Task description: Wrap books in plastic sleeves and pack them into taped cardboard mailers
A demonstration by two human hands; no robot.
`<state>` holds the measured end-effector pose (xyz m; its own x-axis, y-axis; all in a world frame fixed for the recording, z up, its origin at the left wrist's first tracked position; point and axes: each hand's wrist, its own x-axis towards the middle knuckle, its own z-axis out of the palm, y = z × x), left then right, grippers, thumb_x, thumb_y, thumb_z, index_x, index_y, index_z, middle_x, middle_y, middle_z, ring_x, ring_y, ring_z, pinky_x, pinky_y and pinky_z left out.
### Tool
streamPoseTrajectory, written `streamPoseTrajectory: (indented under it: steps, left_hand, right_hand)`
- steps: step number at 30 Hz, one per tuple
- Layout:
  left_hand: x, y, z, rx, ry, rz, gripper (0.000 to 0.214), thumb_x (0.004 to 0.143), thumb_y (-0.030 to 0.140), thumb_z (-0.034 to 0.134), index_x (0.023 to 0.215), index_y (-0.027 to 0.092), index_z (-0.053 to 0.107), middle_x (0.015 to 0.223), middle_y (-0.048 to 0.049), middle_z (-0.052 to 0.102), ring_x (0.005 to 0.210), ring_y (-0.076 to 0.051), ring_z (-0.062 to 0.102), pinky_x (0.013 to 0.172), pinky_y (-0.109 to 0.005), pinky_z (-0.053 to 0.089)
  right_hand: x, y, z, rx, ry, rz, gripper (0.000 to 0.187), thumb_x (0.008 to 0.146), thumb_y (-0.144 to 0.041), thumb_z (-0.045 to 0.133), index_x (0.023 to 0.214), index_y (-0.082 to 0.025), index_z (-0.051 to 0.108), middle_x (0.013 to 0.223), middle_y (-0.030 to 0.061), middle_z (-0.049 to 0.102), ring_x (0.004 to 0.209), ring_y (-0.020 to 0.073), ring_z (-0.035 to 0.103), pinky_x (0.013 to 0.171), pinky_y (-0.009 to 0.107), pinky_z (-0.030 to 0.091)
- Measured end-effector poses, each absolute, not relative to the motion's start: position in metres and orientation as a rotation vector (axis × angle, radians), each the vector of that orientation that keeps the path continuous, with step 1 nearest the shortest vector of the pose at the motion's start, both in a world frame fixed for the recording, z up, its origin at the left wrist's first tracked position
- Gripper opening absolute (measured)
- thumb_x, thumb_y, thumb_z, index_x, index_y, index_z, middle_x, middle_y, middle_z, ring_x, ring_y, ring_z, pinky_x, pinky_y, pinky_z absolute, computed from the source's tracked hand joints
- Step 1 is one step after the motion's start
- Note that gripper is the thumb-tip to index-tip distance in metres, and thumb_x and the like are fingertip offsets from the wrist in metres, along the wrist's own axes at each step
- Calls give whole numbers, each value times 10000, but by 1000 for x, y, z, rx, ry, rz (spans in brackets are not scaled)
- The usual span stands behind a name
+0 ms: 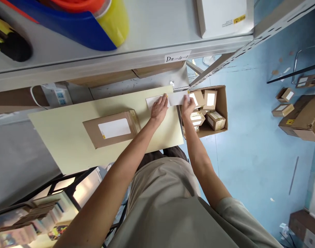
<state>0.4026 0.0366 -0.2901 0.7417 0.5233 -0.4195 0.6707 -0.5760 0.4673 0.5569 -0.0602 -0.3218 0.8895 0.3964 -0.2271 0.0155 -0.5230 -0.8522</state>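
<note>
A strip of white shipping labels (178, 98) with small yellow marks lies across the right end of a pale yellow board (121, 100). My left hand (159, 108) rests on the strip with its fingers laid flat, pressing it against the board. At the strip's right end, past the board's edge, my right hand (187, 106) pinches it between thumb and fingers. To the left on the board is a flat brown cardboard parcel (92, 132) with a white label on its top.
An open carton (223, 106) of several small labelled boxes stands at the board's right. Above hangs a grey metal shelf (147, 51) with a blue bin, yellow tape, a cutter and a white box. Books (25, 224) stand lower left; more cartons (302, 117) are on the blue floor.
</note>
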Motion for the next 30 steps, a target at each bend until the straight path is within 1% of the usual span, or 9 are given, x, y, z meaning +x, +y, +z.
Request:
streamPoseTrajectory:
  steps: [4, 8, 10, 11, 14, 16, 18, 22, 30]
  left_hand:
    - [410, 40, -293, 2210, 896, -231, 758, 1038, 144, 665, 1765, 91, 459, 1882, -234, 319, 1771, -379, 308, 1435, -564, 309]
    - [400, 27, -271, 2009, 923, 14, 754, 979, 136, 694, 1703, 40, 507, 1852, -276, 364, 1775, -379, 300, 1455, -560, 269]
    - [377, 12, -246, 1851, 1029, 180, 705, 966, 178, 720, 1652, 100, 574, 1789, -252, 494, 1733, -363, 401, 1414, -559, 367]
    - [361, 3, -231, 1736, 1095, 248, 647, 962, 206, 728, 1598, 143, 628, 1699, -233, 611, 1656, -345, 522, 1350, -536, 468]
    - [299, -24, -182, 1333, 1160, 388, 396, 927, 341, 750, 1296, 199, 782, 1294, -154, 844, 1252, -299, 796, 991, -415, 685]
    - [257, -37, -153, 1121, 1226, 431, 306, 874, 452, 777, 1057, 210, 822, 1100, -116, 859, 1040, -269, 820, 793, -337, 675]
    - [219, -44, -131, 963, 1287, 450, 332, 817, 532, 802, 904, 211, 812, 919, -91, 832, 881, -241, 790, 677, -304, 622]
    - [162, -46, -110, 859, 1347, 459, 350, 719, 560, 833, 778, 219, 781, 732, -58, 763, 682, -196, 688, 568, -292, 517]
    - [85, -27, -85, 1047, 1323, 445, 259, 748, 526, 790, 796, 271, 796, 805, -51, 814, 700, -214, 712, 613, -317, 529]
  right_hand:
    - [565, -88, -294, -2151, -42, 324, 452, 1095, -598, 495, 937, -198, 635, 924, 104, 707, 933, 268, 663, 886, 423, 594]
    - [549, -104, -243, -2058, -176, 269, 502, 1004, -708, 592, 820, -241, 586, 816, 53, 655, 860, 251, 637, 832, 394, 587]
    - [528, -105, -217, -2003, -273, 323, 539, 979, -759, 617, 801, -252, 572, 786, 28, 633, 821, 233, 612, 800, 373, 574]
    - [515, -104, -206, -1990, -310, 370, 550, 976, -773, 622, 798, -256, 567, 775, 18, 625, 805, 225, 599, 780, 360, 562]
    - [470, -104, -182, -1952, -361, 555, 565, 965, -788, 654, 798, -256, 566, 745, -4, 602, 762, 206, 562, 729, 333, 518]
    - [440, -103, -173, -1894, -383, 706, 580, 945, -800, 684, 791, -252, 568, 735, -14, 593, 743, 194, 541, 711, 322, 493]
    - [410, -100, -167, -1842, -411, 832, 602, 919, -815, 711, 778, -247, 574, 725, -23, 579, 729, 181, 515, 704, 314, 471]
    - [358, -87, -154, -1780, -483, 963, 629, 891, -834, 730, 758, -238, 579, 722, -29, 568, 712, 163, 488, 691, 303, 434]
    - [277, -53, -116, -1813, -512, 885, 624, 887, -822, 742, 748, -242, 560, 702, -40, 542, 677, 144, 448, 639, 283, 380]
